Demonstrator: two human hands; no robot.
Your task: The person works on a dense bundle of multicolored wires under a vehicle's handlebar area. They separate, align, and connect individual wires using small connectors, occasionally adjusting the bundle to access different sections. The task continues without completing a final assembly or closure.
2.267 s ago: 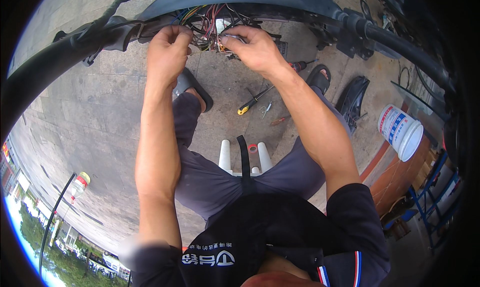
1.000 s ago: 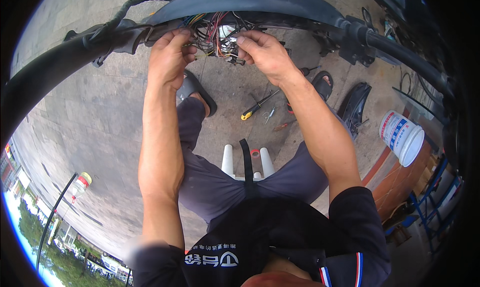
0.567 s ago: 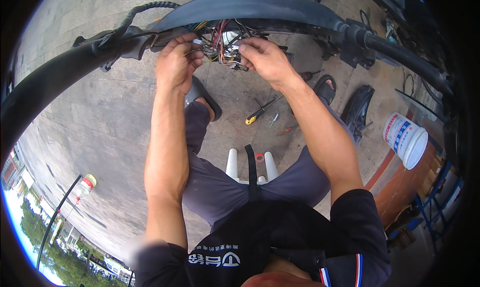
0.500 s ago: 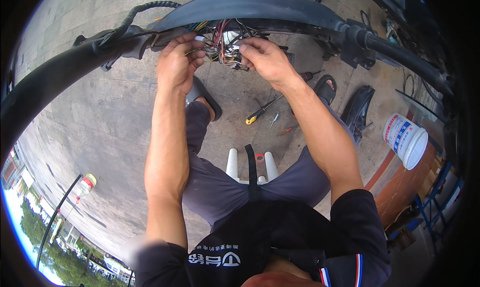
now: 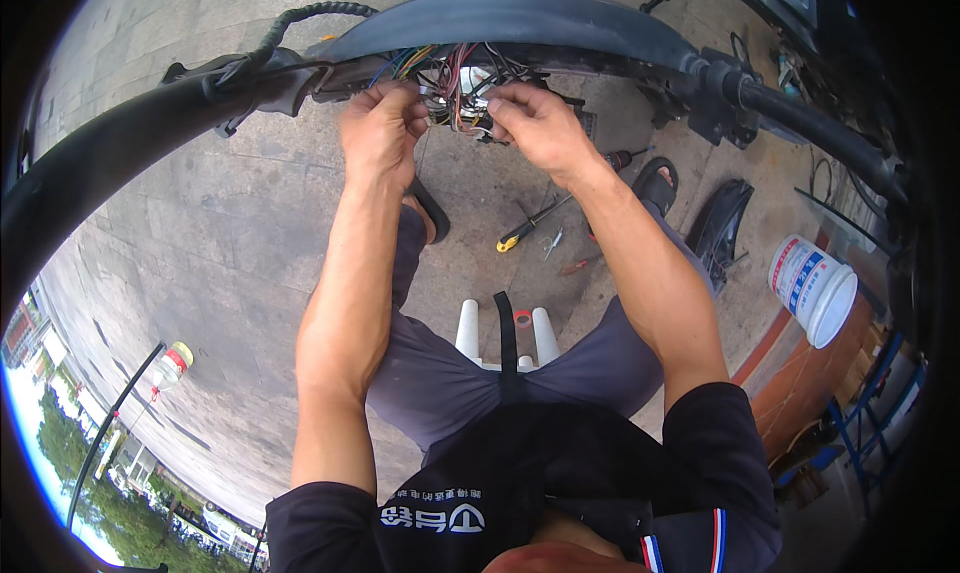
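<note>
Nearer the right hand (image 5: pixel 537 133) than a second earlier, the left hand (image 5: pixel 383 138) had moved in along the wire bundle (image 5: pixel 458 78), which hung below the curved dark panel (image 5: pixel 510 18). Its fingers were pinched on a small white connector (image 5: pixel 427 90); the right hand's closed on a pale piece (image 5: pixel 483 100), too small to identify. A hard pull there could have drawn a wire from its terminal, since the leads looked thin. Crossed strands invited a snag or a mistaken pairing, and fingertips covering the ends made misalignment easy to miss.
</note>
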